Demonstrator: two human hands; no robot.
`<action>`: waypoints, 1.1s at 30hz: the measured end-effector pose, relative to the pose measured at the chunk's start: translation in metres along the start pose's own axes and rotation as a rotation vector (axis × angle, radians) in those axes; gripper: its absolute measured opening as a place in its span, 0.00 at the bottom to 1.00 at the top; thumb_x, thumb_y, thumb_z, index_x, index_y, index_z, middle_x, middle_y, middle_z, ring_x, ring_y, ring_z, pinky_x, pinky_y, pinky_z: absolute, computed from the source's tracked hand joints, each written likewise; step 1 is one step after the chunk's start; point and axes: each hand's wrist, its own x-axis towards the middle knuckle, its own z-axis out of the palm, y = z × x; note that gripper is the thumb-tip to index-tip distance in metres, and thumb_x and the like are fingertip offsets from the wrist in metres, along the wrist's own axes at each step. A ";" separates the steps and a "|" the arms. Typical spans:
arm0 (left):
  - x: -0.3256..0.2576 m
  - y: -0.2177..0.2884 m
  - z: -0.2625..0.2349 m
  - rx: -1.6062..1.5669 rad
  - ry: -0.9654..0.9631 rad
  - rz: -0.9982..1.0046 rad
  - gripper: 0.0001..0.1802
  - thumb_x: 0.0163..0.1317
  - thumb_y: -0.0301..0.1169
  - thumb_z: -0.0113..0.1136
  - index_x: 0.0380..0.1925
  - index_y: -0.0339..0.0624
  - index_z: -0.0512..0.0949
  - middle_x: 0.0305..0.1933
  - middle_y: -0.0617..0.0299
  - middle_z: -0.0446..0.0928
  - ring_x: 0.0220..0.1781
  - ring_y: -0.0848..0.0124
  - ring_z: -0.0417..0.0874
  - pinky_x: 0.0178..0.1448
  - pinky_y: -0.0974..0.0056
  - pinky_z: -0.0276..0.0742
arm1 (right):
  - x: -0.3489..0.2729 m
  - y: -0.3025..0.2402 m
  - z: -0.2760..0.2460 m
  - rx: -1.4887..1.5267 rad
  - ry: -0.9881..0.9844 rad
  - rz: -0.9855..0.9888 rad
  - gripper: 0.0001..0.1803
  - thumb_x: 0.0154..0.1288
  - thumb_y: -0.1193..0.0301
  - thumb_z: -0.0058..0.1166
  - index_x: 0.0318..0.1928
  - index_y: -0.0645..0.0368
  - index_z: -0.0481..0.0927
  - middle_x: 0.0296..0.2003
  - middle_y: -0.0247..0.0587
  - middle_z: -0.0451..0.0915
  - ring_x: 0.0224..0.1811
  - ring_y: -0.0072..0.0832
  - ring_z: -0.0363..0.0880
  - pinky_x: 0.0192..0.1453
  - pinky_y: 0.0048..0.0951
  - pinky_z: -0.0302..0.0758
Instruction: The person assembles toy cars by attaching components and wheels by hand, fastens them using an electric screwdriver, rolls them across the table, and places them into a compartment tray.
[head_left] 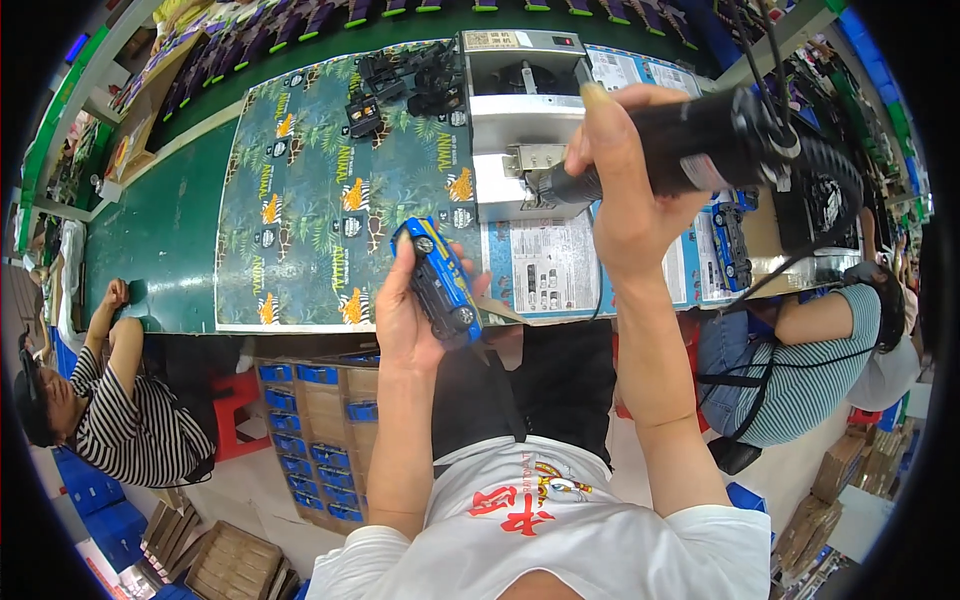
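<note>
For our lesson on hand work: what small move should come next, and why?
Probably bring the driver from the metal box toward the car: the right hand holds it with its tip at the box, while the left hand holds the car, underside showing.

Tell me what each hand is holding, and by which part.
Left hand: a blue toy car, by its long sides. Right hand: a black electric screwdriver, around its body.

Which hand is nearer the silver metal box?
Right. The right hand, gripping a black tool, is by the right edge of the metal box; the left hand, holding a blue toy car, is farther off, to its lower left.
</note>
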 end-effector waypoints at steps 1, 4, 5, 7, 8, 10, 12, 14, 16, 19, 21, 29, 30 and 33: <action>0.002 -0.001 0.000 0.011 0.009 -0.032 0.22 0.74 0.45 0.49 0.60 0.42 0.72 0.48 0.49 0.80 0.48 0.55 0.85 0.57 0.44 0.82 | 0.004 0.000 0.000 -0.021 -0.008 0.025 0.06 0.60 0.79 0.67 0.34 0.64 0.81 0.23 0.27 0.78 0.23 0.12 0.74 0.28 0.13 0.67; 0.005 -0.012 0.013 0.238 0.082 -0.026 0.18 0.71 0.37 0.56 0.56 0.41 0.72 0.52 0.47 0.80 0.50 0.57 0.85 0.54 0.47 0.84 | 0.008 0.004 -0.003 0.172 -0.048 0.164 0.20 0.58 0.70 0.72 0.47 0.64 0.79 0.28 0.28 0.79 0.26 0.10 0.73 0.31 0.14 0.67; 0.006 -0.014 0.015 0.269 0.057 -0.018 0.18 0.68 0.31 0.59 0.56 0.40 0.71 0.53 0.47 0.79 0.49 0.56 0.85 0.53 0.48 0.85 | 0.012 0.008 -0.011 -0.100 -0.178 0.057 0.45 0.65 0.38 0.53 0.59 0.71 0.69 0.28 0.39 0.79 0.29 0.25 0.80 0.38 0.25 0.79; 0.008 -0.012 0.007 0.316 0.043 -0.011 0.18 0.68 0.30 0.59 0.56 0.39 0.71 0.53 0.47 0.79 0.49 0.56 0.85 0.52 0.48 0.86 | 0.015 0.010 -0.009 0.055 -0.156 0.153 0.64 0.49 0.19 0.37 0.61 0.72 0.67 0.29 0.42 0.80 0.28 0.27 0.82 0.39 0.28 0.82; 0.010 -0.018 0.010 0.352 0.031 0.012 0.18 0.67 0.28 0.60 0.56 0.39 0.71 0.53 0.48 0.79 0.49 0.56 0.85 0.51 0.49 0.86 | 0.016 0.010 -0.007 0.094 -0.185 0.220 0.68 0.43 0.16 0.31 0.60 0.72 0.68 0.27 0.42 0.80 0.25 0.27 0.81 0.36 0.28 0.82; -0.005 -0.001 0.017 0.421 0.104 0.061 0.19 0.66 0.26 0.61 0.56 0.38 0.71 0.51 0.50 0.80 0.47 0.60 0.86 0.50 0.50 0.87 | 0.011 0.007 0.001 0.122 -0.285 0.276 0.64 0.49 0.18 0.35 0.56 0.73 0.71 0.22 0.40 0.78 0.20 0.24 0.78 0.30 0.26 0.80; 0.008 -0.020 0.024 0.439 0.091 0.026 0.19 0.64 0.26 0.63 0.55 0.37 0.72 0.50 0.51 0.80 0.47 0.62 0.85 0.51 0.50 0.88 | 0.015 0.010 -0.015 0.166 -0.277 0.092 0.35 0.58 0.52 0.69 0.51 0.72 0.75 0.26 0.38 0.78 0.20 0.17 0.75 0.26 0.18 0.72; 0.011 -0.027 0.024 0.485 0.097 0.005 0.18 0.63 0.25 0.64 0.52 0.34 0.74 0.50 0.51 0.80 0.47 0.62 0.85 0.50 0.52 0.88 | 0.015 0.000 -0.013 0.114 -0.262 0.023 0.24 0.58 0.64 0.72 0.46 0.68 0.77 0.28 0.36 0.78 0.22 0.16 0.75 0.24 0.17 0.71; 0.011 -0.027 0.022 0.547 0.102 0.011 0.18 0.63 0.25 0.65 0.52 0.34 0.74 0.50 0.51 0.81 0.48 0.61 0.86 0.50 0.53 0.88 | 0.012 0.001 -0.010 0.139 -0.257 0.044 0.22 0.60 0.65 0.71 0.45 0.67 0.78 0.28 0.36 0.78 0.21 0.16 0.74 0.24 0.17 0.71; 0.010 -0.035 0.026 0.636 0.076 0.078 0.17 0.63 0.24 0.65 0.51 0.35 0.76 0.49 0.53 0.81 0.47 0.63 0.86 0.48 0.59 0.88 | 0.014 -0.003 -0.007 0.159 -0.233 0.155 0.16 0.64 0.65 0.67 0.41 0.64 0.78 0.23 0.33 0.77 0.18 0.16 0.72 0.22 0.18 0.70; 0.007 -0.035 0.022 0.675 0.080 0.106 0.18 0.63 0.23 0.63 0.53 0.33 0.75 0.53 0.49 0.81 0.48 0.58 0.87 0.49 0.55 0.88 | 0.016 -0.007 -0.014 0.042 -0.290 0.312 0.18 0.69 0.58 0.60 0.41 0.62 0.76 0.22 0.35 0.75 0.16 0.17 0.70 0.22 0.21 0.69; 0.002 -0.039 0.034 0.790 0.103 0.117 0.16 0.58 0.23 0.67 0.47 0.34 0.78 0.36 0.55 0.83 0.34 0.70 0.86 0.27 0.59 0.87 | -0.017 -0.022 -0.028 0.487 -0.207 0.156 0.32 0.70 0.39 0.46 0.49 0.58 0.71 0.27 0.34 0.71 0.24 0.25 0.73 0.38 0.34 0.75; 0.001 -0.038 0.035 0.786 0.103 0.116 0.15 0.58 0.22 0.67 0.46 0.34 0.79 0.37 0.55 0.84 0.34 0.71 0.86 0.30 0.61 0.87 | -0.020 -0.020 -0.025 0.492 -0.209 0.136 0.30 0.71 0.40 0.46 0.48 0.57 0.71 0.27 0.35 0.71 0.25 0.25 0.73 0.38 0.35 0.75; 0.001 -0.038 0.031 0.781 0.098 0.132 0.14 0.58 0.22 0.67 0.45 0.33 0.80 0.38 0.56 0.84 0.34 0.73 0.85 0.36 0.64 0.85 | -0.028 -0.020 -0.020 0.436 -0.203 0.163 0.25 0.73 0.46 0.47 0.46 0.57 0.70 0.27 0.35 0.71 0.24 0.25 0.72 0.38 0.35 0.75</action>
